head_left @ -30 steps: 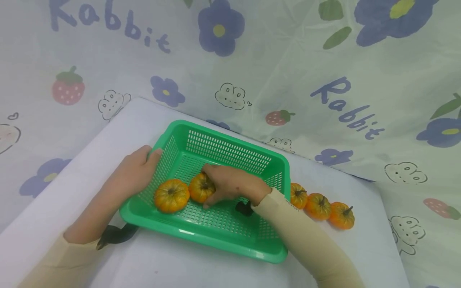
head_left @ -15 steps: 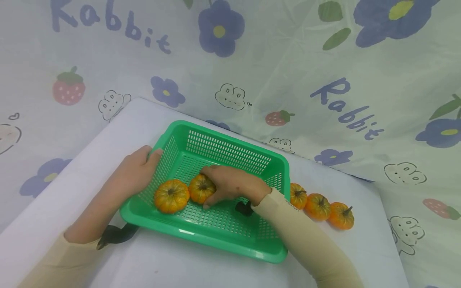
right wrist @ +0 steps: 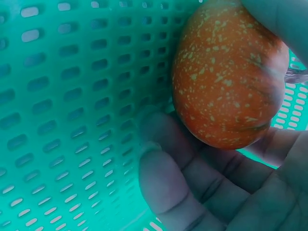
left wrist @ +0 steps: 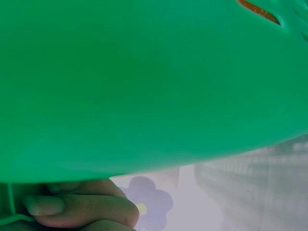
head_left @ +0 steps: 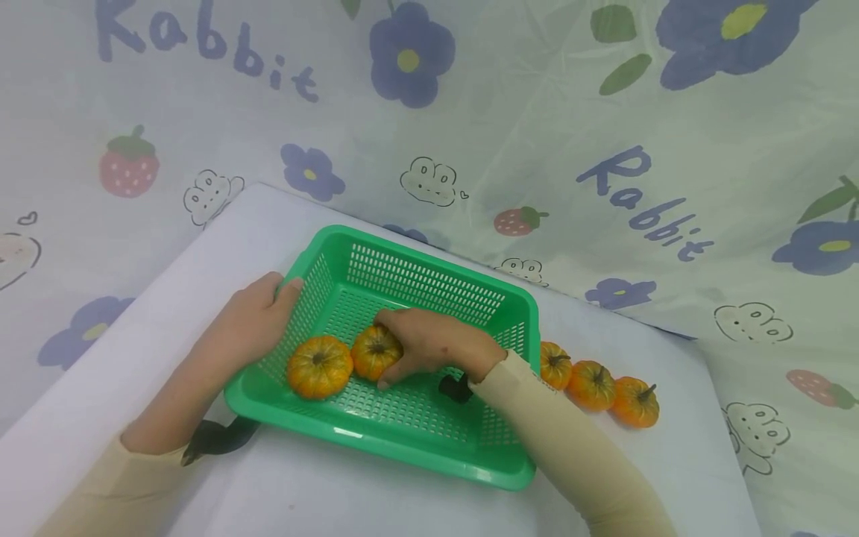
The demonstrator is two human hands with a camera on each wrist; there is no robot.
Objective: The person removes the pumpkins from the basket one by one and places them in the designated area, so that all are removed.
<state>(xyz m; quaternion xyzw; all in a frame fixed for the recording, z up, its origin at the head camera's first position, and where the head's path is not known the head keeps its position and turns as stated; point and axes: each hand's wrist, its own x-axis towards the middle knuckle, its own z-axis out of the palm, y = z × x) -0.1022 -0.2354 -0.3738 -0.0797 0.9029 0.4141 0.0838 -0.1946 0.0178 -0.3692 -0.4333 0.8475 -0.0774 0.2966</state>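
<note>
A green plastic basket [head_left: 429,462] with slotted walls stands on the white table. My left hand [head_left: 258,317] grips its left rim, thumb over the edge; in the left wrist view its curled fingers [left wrist: 91,209] show beneath the green rim. Inside the basket, my right hand [head_left: 432,343] holds a small orange pumpkin [head_left: 373,354] between thumb and fingers. The right wrist view shows the speckled side of this pumpkin [right wrist: 228,82] with fingers curled under it. Touching it on the left is another pumpkin [head_left: 320,367], also in the basket.
Three more pumpkins [head_left: 592,385] sit in a row on the table [head_left: 684,462], right of the basket. Black wrist-camera parts show at both wrists. A printed cloth [head_left: 470,112] hangs behind the table.
</note>
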